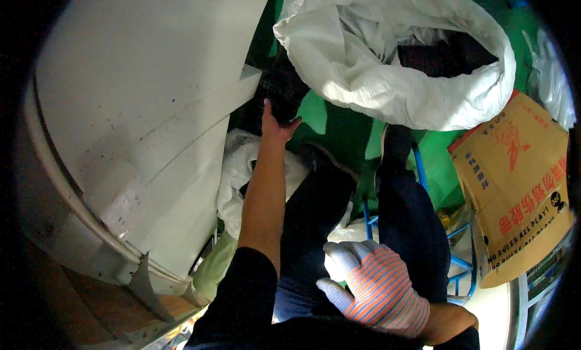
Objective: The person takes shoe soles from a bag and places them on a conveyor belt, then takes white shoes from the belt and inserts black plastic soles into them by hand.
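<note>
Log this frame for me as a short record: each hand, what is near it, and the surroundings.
Left hand: bare, thumb spread, at a dark item; grip unclear
Right hand: in a striped glove, thumb apart from the fingers, no held thing visible
Ahead: large white sack, mouth open, dark material inside
Beside left forearm: smaller white bag, partly hidden
Right side: brown cardboard with red and black print
Left side: pale panel with dark specks
Floor: green

One large white sack (387,102), one striped glove (381,286), one cardboard box (514,180).
</note>
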Available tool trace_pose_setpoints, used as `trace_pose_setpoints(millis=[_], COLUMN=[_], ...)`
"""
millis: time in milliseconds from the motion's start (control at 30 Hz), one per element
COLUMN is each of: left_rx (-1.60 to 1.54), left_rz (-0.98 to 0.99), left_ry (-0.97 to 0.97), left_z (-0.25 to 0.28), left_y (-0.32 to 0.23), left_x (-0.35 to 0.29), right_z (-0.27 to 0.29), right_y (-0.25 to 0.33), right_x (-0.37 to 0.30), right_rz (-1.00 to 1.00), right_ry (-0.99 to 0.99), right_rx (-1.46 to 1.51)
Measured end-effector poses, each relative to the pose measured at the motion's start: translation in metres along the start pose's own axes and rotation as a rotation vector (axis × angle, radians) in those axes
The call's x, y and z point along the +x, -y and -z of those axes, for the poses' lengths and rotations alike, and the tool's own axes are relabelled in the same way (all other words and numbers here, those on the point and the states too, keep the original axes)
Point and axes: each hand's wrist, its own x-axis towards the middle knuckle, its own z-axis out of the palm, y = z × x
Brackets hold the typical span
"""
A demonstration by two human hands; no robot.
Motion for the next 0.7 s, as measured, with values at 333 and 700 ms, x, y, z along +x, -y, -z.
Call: trace_pose_setpoints(millis=[333, 700], left_rx=[-0.089, -0.086], left_rz=[0.025, -0.082], left_ry=[-0.133, -0.165], left_z=[0.020, 0.023], left_y=[0.000, 0.017], left_x=[0.032, -0.035], right_z=[-0.001, -0.014], right_y=[-0.001, -0.007], right_x=[0.002, 0.000], right_rz=[0.030, 0.054], right_ry=[-0.016, 0.009], right_rx=[0.055, -0.055])
